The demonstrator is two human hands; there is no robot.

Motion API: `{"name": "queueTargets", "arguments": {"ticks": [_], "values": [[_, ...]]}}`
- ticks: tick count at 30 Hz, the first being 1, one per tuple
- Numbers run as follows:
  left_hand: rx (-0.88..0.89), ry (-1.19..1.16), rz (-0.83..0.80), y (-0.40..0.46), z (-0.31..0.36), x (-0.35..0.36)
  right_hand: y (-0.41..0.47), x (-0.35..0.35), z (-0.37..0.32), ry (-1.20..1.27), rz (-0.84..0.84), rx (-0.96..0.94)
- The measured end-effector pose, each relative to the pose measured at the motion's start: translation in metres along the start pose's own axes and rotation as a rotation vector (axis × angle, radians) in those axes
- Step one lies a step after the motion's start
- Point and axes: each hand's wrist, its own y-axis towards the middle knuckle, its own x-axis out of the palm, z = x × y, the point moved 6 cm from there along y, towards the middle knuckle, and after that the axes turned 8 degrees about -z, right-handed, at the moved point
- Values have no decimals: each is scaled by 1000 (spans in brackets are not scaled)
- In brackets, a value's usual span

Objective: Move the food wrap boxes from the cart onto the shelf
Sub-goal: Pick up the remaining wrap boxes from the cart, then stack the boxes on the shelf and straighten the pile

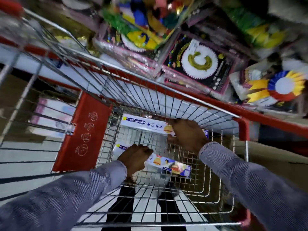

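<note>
Two white Freshwrapp food wrap boxes lie inside the wire shopping cart [183, 104]. The far box [143, 125] rests across the cart bottom, and my right hand [188, 134] is closed over its right end. The near box [168, 164] lies closer to me, and my left hand [135, 157] is wrapped around its left end, hiding most of the logo. Both arms in grey striped sleeves reach down into the cart. The shelf [250, 112] with a red edge runs just beyond the cart.
Colourful party decoration packs [198, 64] hang or stand above the shelf. The cart's red child-seat flap [85, 132] stands at the left. Pink-and-white packages [51, 117] sit on a lower shelf to the left. My legs show through the cart bottom.
</note>
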Motion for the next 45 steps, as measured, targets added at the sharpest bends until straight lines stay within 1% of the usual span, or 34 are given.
{"name": "queueTargets", "arguments": {"ticks": [2, 6, 7, 10, 12, 16, 19, 25, 29, 32, 35, 39, 43, 45], "values": [[-7, -45, 77, -31, 3, -51, -16, -53, -6, 1, 87, -14], [0, 66, 285, -94, 15, -149, -45, -160, -17, -46, 248, -59], [6, 50, 337, -112, 22, -179, -55, -194, -21, -51, 289, -71], [-71, 7, 511, -165, 45, -272, -86, -282, -32, -53, 386, -102], [-84, 4, 616, -193, 56, -316, -102, -327, -36, -60, 411, -110], [-134, 31, 656, -222, 64, -388, -132, -402, -37, -87, 464, -94], [-132, 25, 721, -239, 73, -442, -150, -453, -31, -157, 548, -58], [-82, 1, 736, -244, 83, -524, -156, -528, -5, -168, 623, 25], [-66, 32, 763, -230, 85, -568, -138, -563, 23, -126, 595, 87], [-39, 27, 752, -214, 84, -595, -118, -581, 43, -78, 540, 120], [-31, 12, 740, -200, 82, -617, -96, -590, 67, 4, 503, 154], [-13, 12, 738, -186, 81, -639, -77, -599, 86, 83, 497, 174], [-13, -5, 739, -174, 78, -656, -69, -605, 105, 144, 527, 198], [-5, -14, 732, -168, 77, -663, -70, -607, 109, 143, 545, 178]]}}
